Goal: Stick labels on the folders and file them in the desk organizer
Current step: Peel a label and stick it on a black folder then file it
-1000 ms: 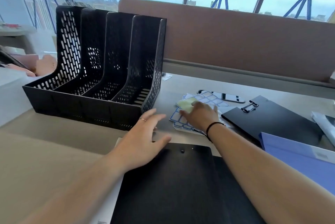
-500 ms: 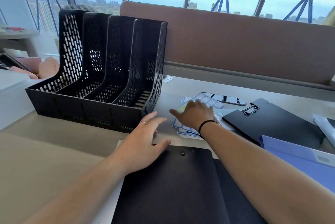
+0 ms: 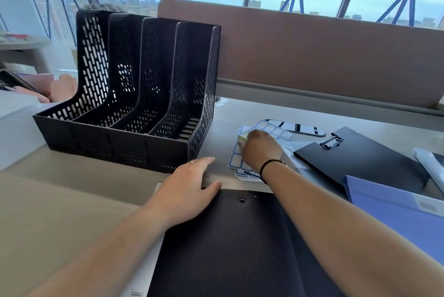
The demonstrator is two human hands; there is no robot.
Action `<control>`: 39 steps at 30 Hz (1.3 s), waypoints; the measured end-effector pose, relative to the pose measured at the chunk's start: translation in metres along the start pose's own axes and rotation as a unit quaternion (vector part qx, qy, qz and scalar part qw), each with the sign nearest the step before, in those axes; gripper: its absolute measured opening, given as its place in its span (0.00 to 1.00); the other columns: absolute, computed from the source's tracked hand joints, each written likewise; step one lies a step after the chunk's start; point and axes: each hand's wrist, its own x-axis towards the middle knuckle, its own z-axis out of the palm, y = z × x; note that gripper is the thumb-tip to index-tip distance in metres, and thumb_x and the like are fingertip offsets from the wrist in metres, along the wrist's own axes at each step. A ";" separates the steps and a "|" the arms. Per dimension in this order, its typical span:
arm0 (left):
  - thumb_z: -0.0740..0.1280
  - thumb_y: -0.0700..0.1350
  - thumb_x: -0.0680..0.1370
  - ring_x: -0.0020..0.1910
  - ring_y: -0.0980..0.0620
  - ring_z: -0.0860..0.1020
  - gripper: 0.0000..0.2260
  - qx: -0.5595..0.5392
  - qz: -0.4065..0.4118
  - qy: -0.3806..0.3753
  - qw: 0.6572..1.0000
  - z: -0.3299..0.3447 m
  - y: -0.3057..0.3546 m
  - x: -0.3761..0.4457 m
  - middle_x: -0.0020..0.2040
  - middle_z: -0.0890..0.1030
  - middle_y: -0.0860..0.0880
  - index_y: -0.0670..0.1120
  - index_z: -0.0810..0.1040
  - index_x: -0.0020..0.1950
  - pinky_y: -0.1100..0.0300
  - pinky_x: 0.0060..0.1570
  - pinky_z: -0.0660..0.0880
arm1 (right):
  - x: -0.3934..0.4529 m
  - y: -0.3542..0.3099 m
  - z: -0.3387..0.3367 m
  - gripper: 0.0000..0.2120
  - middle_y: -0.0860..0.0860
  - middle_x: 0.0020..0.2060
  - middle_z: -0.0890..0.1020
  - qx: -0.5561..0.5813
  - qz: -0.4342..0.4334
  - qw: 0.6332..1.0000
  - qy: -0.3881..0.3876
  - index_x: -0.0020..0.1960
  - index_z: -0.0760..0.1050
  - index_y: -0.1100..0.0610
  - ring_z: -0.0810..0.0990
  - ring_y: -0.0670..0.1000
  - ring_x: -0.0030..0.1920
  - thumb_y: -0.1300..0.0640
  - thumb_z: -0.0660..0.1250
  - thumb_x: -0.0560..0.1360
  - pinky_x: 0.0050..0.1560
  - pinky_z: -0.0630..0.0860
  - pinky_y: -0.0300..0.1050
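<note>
A black folder [image 3: 230, 243] lies flat in front of me. My left hand [image 3: 185, 191] rests palm down on its top left corner, fingers spread. Beyond it lie sheets of blue-bordered white labels [image 3: 271, 128] in a loose stack. My right hand [image 3: 260, 150] is on that stack with fingers curled down at its left side, beside a small pale yellow pad [image 3: 243, 137]; whether it grips a sheet is hidden. The black mesh desk organizer [image 3: 134, 94] with several empty slots stands at the left.
A second black folder with a metal clip [image 3: 360, 159] lies to the right, a blue folder [image 3: 396, 210] in front of it. A phone [image 3: 300, 127] lies face up behind the labels. A brown partition [image 3: 312, 56] runs along the desk's back edge.
My right hand has slid from the middle of the label stack to its left side, over the yellow pad. My left hand has stayed on the folder corner.
</note>
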 end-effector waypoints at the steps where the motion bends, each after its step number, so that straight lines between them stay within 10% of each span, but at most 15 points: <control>1: 0.66 0.57 0.78 0.70 0.57 0.70 0.28 -0.003 0.000 0.001 1.000 0.000 -0.001 0.000 0.72 0.72 0.56 0.53 0.66 0.76 0.52 0.67 0.72 | 0.001 0.005 -0.001 0.15 0.57 0.55 0.82 0.018 -0.008 1.000 -0.002 0.57 0.77 0.58 0.80 0.60 0.55 0.47 0.62 0.80 0.50 0.76 0.48; 11: 0.67 0.59 0.78 0.64 0.60 0.75 0.26 -0.019 0.013 0.008 1.000 -0.005 0.006 -0.002 0.67 0.77 0.56 0.51 0.70 0.75 0.59 0.66 0.71 | -0.018 0.046 -0.030 0.13 0.55 0.37 0.81 0.139 -0.081 0.986 0.035 0.39 0.76 0.58 0.78 0.59 0.41 0.60 0.59 0.81 0.37 0.69 0.46; 17: 0.53 0.79 0.68 0.59 0.59 0.81 0.46 -0.329 -0.055 -0.002 0.943 -0.020 0.023 -0.006 0.60 0.84 0.52 0.45 0.79 0.67 0.57 0.68 0.72 | -0.091 0.023 -0.058 0.11 0.47 0.54 0.86 0.214 -0.190 0.954 0.083 0.59 0.84 0.52 0.82 0.49 0.56 0.58 0.65 0.80 0.58 0.74 0.41; 21: 0.59 0.64 0.75 0.48 0.46 0.86 0.26 -0.539 -0.134 -0.013 0.832 -0.041 0.041 -0.010 0.50 0.86 0.40 0.46 0.82 0.57 0.55 0.46 0.82 | -0.148 0.027 -0.062 0.16 0.43 0.59 0.84 0.195 -0.282 0.937 0.060 0.59 0.84 0.48 0.81 0.48 0.61 0.59 0.62 0.76 0.65 0.75 0.45; 24: 0.68 0.43 0.79 0.45 0.45 0.85 0.10 -0.494 -0.118 -0.033 0.861 -0.049 0.050 -0.021 0.51 0.87 0.42 0.46 0.81 0.60 0.57 0.40 0.82 | -0.177 0.030 -0.061 0.19 0.44 0.58 0.84 0.141 -0.333 0.928 0.087 0.56 0.84 0.46 0.82 0.51 0.60 0.57 0.59 0.72 0.64 0.77 0.50; 26: 0.70 0.33 0.76 0.51 0.46 0.85 0.17 -0.443 -0.105 -0.031 0.890 -0.051 0.049 -0.026 0.54 0.86 0.45 0.45 0.77 0.64 0.56 0.47 0.82 | -0.188 0.030 -0.061 0.18 0.44 0.59 0.84 0.127 -0.350 0.925 0.078 0.55 0.83 0.44 0.82 0.52 0.61 0.56 0.59 0.72 0.65 0.74 0.51; 33: 0.72 0.31 0.74 0.51 0.46 0.85 0.21 -0.391 -0.086 -0.027 0.916 -0.063 0.051 -0.030 0.52 0.87 0.46 0.47 0.76 0.63 0.50 0.52 0.81 | -0.204 0.029 -0.070 0.27 0.30 0.63 0.76 0.276 -0.215 0.933 -0.086 0.56 0.81 0.38 0.70 0.31 0.66 0.28 0.72 0.61 0.69 0.66 0.37; 39: 0.75 0.33 0.73 0.52 0.48 0.85 0.22 -0.382 -0.085 -0.062 0.918 -0.054 0.058 -0.024 0.53 0.86 0.48 0.48 0.77 0.63 0.51 0.53 0.81 | -0.170 0.030 -0.082 0.18 0.45 0.54 0.80 0.465 0.031 0.883 -0.059 0.57 0.78 0.43 0.82 0.41 0.47 0.52 0.78 0.70 0.37 0.73 0.30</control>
